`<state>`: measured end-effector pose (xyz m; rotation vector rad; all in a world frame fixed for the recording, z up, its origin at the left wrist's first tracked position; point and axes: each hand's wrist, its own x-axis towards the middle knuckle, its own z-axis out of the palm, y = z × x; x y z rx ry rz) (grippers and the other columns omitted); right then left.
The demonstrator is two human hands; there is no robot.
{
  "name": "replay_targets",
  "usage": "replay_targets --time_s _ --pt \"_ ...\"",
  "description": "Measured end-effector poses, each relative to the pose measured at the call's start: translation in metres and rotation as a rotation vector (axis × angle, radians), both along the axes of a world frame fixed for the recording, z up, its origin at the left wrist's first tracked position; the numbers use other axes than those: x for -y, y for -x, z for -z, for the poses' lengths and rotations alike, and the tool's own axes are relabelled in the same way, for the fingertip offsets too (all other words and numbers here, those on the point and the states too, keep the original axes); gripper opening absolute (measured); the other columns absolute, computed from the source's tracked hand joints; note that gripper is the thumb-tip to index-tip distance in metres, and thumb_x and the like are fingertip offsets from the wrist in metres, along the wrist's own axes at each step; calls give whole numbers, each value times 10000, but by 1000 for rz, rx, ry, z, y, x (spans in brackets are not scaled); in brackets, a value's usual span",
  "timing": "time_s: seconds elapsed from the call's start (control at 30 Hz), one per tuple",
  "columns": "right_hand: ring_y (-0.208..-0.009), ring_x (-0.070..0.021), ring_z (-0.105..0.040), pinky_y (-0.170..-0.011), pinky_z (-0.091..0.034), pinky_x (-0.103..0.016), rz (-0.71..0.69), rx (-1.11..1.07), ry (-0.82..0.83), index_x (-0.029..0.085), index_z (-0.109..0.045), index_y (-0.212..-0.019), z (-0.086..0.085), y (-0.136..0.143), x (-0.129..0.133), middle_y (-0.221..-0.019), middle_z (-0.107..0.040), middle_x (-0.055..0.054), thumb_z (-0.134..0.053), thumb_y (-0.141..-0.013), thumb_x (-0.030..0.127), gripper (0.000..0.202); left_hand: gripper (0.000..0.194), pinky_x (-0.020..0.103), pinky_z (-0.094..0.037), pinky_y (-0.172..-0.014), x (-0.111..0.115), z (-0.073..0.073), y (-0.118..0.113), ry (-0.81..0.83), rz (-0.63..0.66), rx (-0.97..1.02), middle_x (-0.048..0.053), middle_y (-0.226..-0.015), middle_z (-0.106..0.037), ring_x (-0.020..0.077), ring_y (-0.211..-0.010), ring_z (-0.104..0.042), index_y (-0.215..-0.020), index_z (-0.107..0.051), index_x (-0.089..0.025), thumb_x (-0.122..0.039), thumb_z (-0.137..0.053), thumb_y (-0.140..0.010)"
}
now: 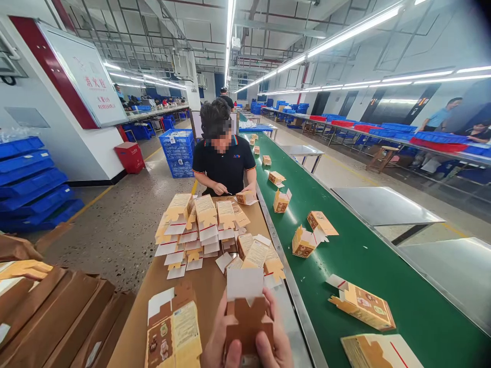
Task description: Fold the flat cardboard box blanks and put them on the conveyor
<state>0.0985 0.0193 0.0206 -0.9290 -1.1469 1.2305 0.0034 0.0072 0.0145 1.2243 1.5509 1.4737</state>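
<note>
Between both hands at the bottom centre is a small carton, its brown notched flap and a white flap standing up. My left hand is closed round its left side, thumb on the front. On the right side my right hand grips the same carton, thumb also on the front. Flat printed cartons lie on the brown table to the left. Ahead, a stack of folded cartons and a loose heap of cartons sit on the table.
A green conveyor belt on the right carries several cartons and a flat stack. Across the table a person handles a carton. Brown-wrapped bundles are at lower left, blue crates behind them.
</note>
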Motion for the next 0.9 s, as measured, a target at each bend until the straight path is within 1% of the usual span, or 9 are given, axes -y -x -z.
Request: replay_targets --time_s 0.2,0.37,0.47,0.5,0.57,0.63,0.77,0.83,0.9 --pt "-1233 -303 -408 -989 -377 -446 99 55 -47 301 -543 -1032 6 -3 -1 -1371 -366 -57 -517 -826 506 291 260 437 -422 -962 4 -7 -7 -101 -74 28 70 -1405 -434 261 -1237 -455 -994 -493 -260 -428 -343 -864" --pt "-997 -252 -537 -885 -429 -385 -62 363 -175 235 -623 -722 8 -14 -8 -1102 -493 -81 -383 -900 373 329 375 372 -451 -818 0 -6 3 -70 44 -154 93 -1128 -569 256 -1003 -554 -592 -512 -234 -455 -349 -847" --pt "-1080 -270 -519 -921 -421 -395 -127 306 -130 249 -641 -875 8 -18 -8 -1204 -456 -87 -467 -859 438 257 379 358 -437 -832 -2 -4 8 -56 6 -121 88 -1057 -572 262 -1041 -533 -572 -512 -228 -465 -386 -839" --pt "-1145 -289 -492 -947 -410 -407 -172 247 -96 270 -604 -1029 8 -18 -7 -1290 -412 -90 -546 -805 487 318 358 369 -415 -884 -4 -4 10 -51 -47 -101 84 -1106 -559 265 -1085 -514 -630 -545 -225 -473 -394 -839" --pt "-1205 -313 -470 -975 -396 -432 -326 124 17 306 -383 -1300 13 -20 -2 -1373 -382 -109 -694 -656 546 754 337 397 -361 -980 -8 -5 14 -38 -136 -25 82 -1218 -526 269 -1167 -473 -849 -585 -223 -503 -400 -833" --pt "-1131 -303 -549 -946 -424 -434 -426 29 164 300 -293 -1341 22 -23 0 -1297 -502 -116 -757 -564 558 941 430 414 -326 -1038 -13 -4 21 17 -135 75 94 -1301 -500 263 -1234 -433 -1081 -517 -219 -540 -384 -827" --pt "-945 -257 -653 -811 -510 -373 -160 -33 433 255 -473 -1146 34 -38 -33 -1129 -642 -85 -658 -693 539 566 499 385 -309 -1076 -24 23 57 336 -83 -35 66 -1420 -406 209 -1325 -345 -1189 -432 -249 -576 -322 -829" --pt "-919 -250 -661 -760 -528 -351 -43 2 453 233 -494 -1123 32 -46 -74 -1082 -668 -74 -572 -782 482 429 491 345 -378 -1021 -25 48 85 515 -161 -261 53 -1380 -451 184 -1294 -391 -1166 -434 -261 -572 -247 -835" --pt "-922 -237 -655 -760 -530 -339 -6 38 411 212 -507 -1126 28 -49 -127 -1063 -673 -69 -522 -826 441 378 498 402 -390 -997 -24 76 113 623 -254 -379 112 -1297 -510 249 -1244 -444 -1104 -469 -211 -555 -264 -806"
